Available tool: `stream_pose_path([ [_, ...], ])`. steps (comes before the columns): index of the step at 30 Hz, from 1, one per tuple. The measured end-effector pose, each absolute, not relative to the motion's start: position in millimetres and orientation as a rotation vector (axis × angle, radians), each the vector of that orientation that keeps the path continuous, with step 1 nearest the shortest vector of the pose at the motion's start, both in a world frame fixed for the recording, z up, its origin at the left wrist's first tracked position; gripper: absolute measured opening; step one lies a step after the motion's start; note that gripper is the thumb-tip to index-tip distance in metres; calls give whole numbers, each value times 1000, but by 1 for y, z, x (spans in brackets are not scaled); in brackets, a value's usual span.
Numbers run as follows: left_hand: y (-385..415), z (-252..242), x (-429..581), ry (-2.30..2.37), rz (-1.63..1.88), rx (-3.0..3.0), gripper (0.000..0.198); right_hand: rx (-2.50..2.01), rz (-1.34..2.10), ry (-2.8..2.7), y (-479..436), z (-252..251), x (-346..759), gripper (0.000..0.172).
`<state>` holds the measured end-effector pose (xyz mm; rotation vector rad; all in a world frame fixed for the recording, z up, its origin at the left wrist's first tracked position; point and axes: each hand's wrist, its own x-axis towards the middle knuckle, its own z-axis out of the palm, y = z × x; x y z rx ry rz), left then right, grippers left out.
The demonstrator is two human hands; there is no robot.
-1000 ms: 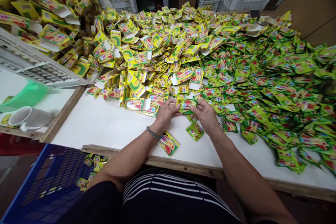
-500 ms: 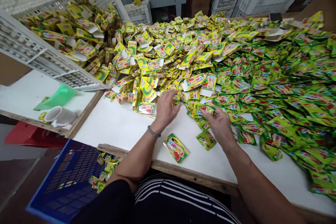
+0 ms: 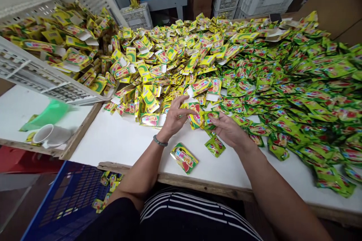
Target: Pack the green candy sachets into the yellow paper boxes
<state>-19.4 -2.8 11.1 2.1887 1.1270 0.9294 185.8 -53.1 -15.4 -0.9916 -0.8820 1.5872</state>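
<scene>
Hands meet over the white table (image 3: 121,139), close to its front edge. The left hand (image 3: 174,117) pinches a yellow carton (image 3: 195,116) at the fingertips, with the spare fingers fanned up. The right hand (image 3: 229,131) is closed on a green sachet (image 3: 210,119), its end right at the carton. By the look of it, this is the loading step, sachet to carton. That calls for the carton's mouth held open and the sachet lined up square with it. A flat carton (image 3: 183,158) lies by the front edge, with a loose sachet (image 3: 215,145) near it. The carton heap (image 3: 158,64) sits towards the back edge, and the sachet heap (image 3: 296,90) spreads to the right edge.
</scene>
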Motion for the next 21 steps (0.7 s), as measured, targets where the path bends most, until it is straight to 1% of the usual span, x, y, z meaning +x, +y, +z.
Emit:
stream_pose_path([
  [2, -8, 5, -11, 1093, 994, 2010, 19, -986, 1623, -899, -53, -17, 180, 41],
  [3, -10, 1, -7, 1106, 1065, 1863, 21, -983, 1593, -900, -53, -19, 177, 41],
  [5, -13, -6, 1, 1120, 1157, 1498, 33, -979, 1497, -900, -52, -25, 172, 40],
  [8, -14, -11, 7, 1055, 1077, 1118, 48, -1006, 1432, -983, -51, -33, 170, 36],
  [11, -14, -10, 7, 1060, 1054, 1089, 46, -1109, 1364, -1073, -50, -37, 176, 35],
  [13, -15, -9, 5, 1076, 1023, 1172, 42, -1151, 1224, -1002, -47, -35, 182, 34],
  [17, -20, -7, 4, 1018, 834, 1354, 39, -1175, 955, -939, -41, -30, 194, 33],
  [21, -23, -7, 8, 1021, 819, 1353, 43, -1330, 969, -1215, -40, -25, 208, 33],
])
